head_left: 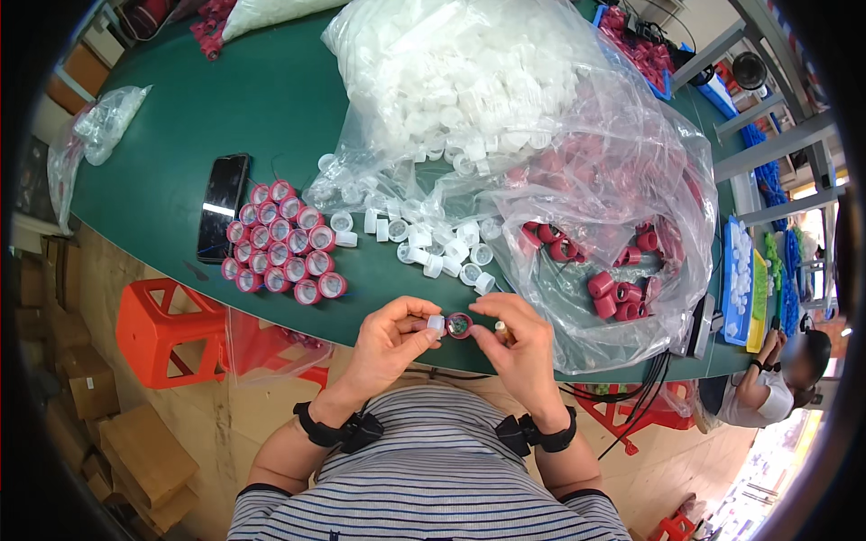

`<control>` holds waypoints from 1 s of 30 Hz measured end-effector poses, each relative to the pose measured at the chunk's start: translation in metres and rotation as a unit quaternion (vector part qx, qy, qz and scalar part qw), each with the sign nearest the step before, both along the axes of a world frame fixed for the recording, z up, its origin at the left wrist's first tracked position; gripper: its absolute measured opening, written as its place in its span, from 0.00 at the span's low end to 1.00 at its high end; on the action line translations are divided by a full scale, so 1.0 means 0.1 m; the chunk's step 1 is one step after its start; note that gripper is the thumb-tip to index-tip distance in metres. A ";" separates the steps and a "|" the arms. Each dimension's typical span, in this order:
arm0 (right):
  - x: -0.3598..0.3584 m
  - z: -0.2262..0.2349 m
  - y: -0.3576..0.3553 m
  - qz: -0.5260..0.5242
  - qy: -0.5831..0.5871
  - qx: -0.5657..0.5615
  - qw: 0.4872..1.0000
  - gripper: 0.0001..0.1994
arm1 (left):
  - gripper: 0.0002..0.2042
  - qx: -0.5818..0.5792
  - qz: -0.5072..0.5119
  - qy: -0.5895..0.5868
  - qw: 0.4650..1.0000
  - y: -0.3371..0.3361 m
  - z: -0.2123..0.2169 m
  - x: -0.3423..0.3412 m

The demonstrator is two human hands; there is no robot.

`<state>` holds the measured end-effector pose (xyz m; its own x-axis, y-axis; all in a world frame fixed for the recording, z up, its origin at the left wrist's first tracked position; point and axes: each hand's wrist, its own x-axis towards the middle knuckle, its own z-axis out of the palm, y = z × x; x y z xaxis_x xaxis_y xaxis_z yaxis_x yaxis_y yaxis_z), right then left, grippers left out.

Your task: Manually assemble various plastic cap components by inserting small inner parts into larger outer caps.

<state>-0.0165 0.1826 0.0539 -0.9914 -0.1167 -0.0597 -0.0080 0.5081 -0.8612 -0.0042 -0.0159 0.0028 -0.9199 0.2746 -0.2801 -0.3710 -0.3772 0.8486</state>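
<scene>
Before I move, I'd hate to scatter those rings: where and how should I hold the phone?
Take the phone by its far end, across both long edges, probably from the left: it lies flat, and red rings crowd its right side's near half.

The person wears a shirt point(406, 473) of pale grey cloth with narrow dark stripes running crosswise over the front, some paler bands between them, and a small dark mark low on its left half. The short left sleeve point(262, 514) and right sleeve point(591, 516) are striped too, each edged with a plain dark hem. The left hand point(390, 347) and right hand point(525, 350) are ungloved, and behind them a black left wristband point(317, 430) and right wristband point(558, 437) carry a chunky, angular left block point(363, 432) and right block point(513, 435), both black.
</scene>
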 end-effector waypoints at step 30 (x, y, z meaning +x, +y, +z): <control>0.02 -0.18 -0.24 0.007 0.078 -0.022 0.997 0.04 | 0.09 -0.029 -0.041 -0.026 0.998 -0.09 0.10 -0.09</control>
<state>-0.0149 0.1582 0.0355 -0.9864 -0.1307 0.1000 -0.1503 0.4686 -0.8705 -0.0129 -0.0251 0.0124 -0.8785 0.3311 -0.3444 -0.4429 -0.2941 0.8469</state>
